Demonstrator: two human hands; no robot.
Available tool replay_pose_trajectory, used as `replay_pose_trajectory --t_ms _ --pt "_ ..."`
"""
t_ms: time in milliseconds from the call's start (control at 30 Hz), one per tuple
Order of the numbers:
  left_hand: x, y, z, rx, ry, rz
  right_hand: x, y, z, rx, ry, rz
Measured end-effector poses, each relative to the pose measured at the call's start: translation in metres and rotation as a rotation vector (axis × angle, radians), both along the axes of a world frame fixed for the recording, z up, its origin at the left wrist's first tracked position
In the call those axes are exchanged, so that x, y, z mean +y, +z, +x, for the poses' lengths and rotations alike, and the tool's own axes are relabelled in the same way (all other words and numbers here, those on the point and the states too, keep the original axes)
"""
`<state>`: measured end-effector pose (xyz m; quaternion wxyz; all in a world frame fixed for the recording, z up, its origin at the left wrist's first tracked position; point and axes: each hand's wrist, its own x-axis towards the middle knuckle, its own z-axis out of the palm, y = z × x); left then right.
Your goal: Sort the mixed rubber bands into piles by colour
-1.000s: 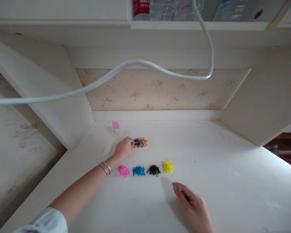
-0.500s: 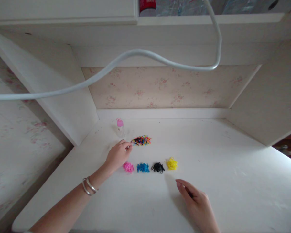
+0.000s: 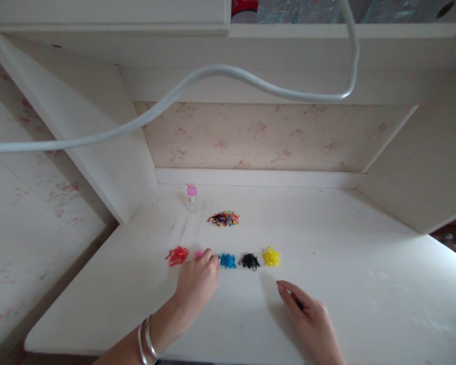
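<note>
My left hand (image 3: 196,281) reaches forward over the white desk (image 3: 345,263), its fingers curled together and their tips down between the pink pile (image 3: 198,253) and the blue pile (image 3: 227,260) of tiny bands. What the fingertips pinch is hidden. The pink pile is mostly covered by the hand. A red pile (image 3: 177,255) lies to its left, and a black pile (image 3: 249,261) and a yellow pile (image 3: 271,256) continue the row to the right. A mixed-colour heap (image 3: 223,218) lies farther back. My right hand (image 3: 307,317) rests flat on the desk, fingers stretched out.
A small clear bottle with a pink cap (image 3: 191,195) stands behind the heap at the back left. A white cable (image 3: 213,73) hangs across the view in front of the shelf. Side panels wall in the desk on both sides.
My left hand has drawn back from the mixed heap to the row of sorted piles. The red pile, hidden by my arm before, now shows. My right hand has stayed put.
</note>
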<state>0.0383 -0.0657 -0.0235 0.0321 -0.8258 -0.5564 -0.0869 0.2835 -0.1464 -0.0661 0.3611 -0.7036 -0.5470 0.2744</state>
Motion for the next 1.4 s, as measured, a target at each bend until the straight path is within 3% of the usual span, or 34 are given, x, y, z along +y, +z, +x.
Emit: replay_pose_trajectory --t_ms 267,533,700,900,1033,1233,1300,1400 --pt "0.001 -0.008 0.003 0.029 -0.023 -0.023 0.001 0.003 0.0 -0.006 -0.005 0.004" --pt "-0.005 0.002 -0.005 0.006 -0.028 -0.022 0.001 0.004 0.0 -0.002 -0.001 -0.004" --pt "-0.021 0.001 -0.025 -0.116 -0.055 -0.027 0.001 0.002 0.0 -0.023 -0.004 -0.024" --pt "-0.04 -0.018 -0.053 -0.375 -0.053 -0.156 0.009 0.002 0.0 -0.018 0.04 -0.052" --pt "-0.043 -0.032 -0.067 -0.623 -0.02 -0.215 0.021 0.021 -0.002 -0.076 0.111 -0.045" --pt "-0.039 -0.034 -0.075 -0.808 0.047 -0.266 0.064 0.073 -0.02 -0.216 0.257 0.046" --pt "-0.039 -0.033 -0.075 -0.824 0.049 -0.274 0.085 0.081 -0.028 -0.29 0.317 0.045" --pt "-0.04 -0.034 -0.076 -0.854 0.048 -0.289 0.122 0.079 -0.039 -0.446 0.37 -0.013"
